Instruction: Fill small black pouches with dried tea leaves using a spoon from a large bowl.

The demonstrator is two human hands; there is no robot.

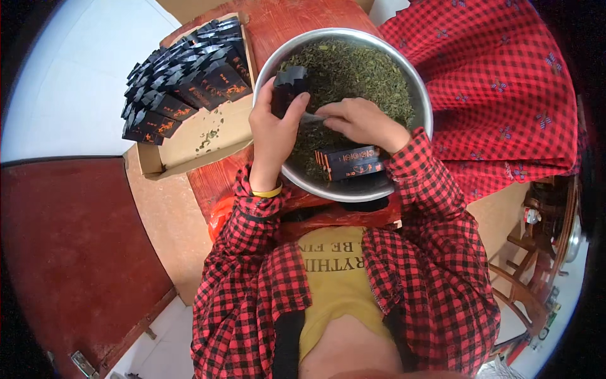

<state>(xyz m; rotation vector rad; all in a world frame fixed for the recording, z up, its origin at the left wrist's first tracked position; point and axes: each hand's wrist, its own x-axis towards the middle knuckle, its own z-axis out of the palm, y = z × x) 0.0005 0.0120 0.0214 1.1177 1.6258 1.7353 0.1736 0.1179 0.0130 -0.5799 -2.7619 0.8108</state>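
Note:
A small black pouch (289, 87) stands upright in my left hand (274, 130), at the left side of a large metal bowl (427, 111). Thumb and fingers hold it from both sides. My right hand (362, 121) is over the bowl, its fingertips pinching a thin greyish utensil (313, 117), perhaps a spoon, whose far end lies near my left thumb. Dried green leaves (350, 64), much like loose tea, fill much of the bowl. Below my right hand, a stack of flat black packets (352, 163) with orange print rests inside the bowl near its front rim.
Left of the bowl, a shallow cardboard tray (227, 137) holds many filled-looking black pouches (189, 76) and a few leaf crumbs. Both stand on a red wooden table (289, 16). Red checked cloth (497, 90) drapes at the right, with wooden furniture (525, 279) beyond it.

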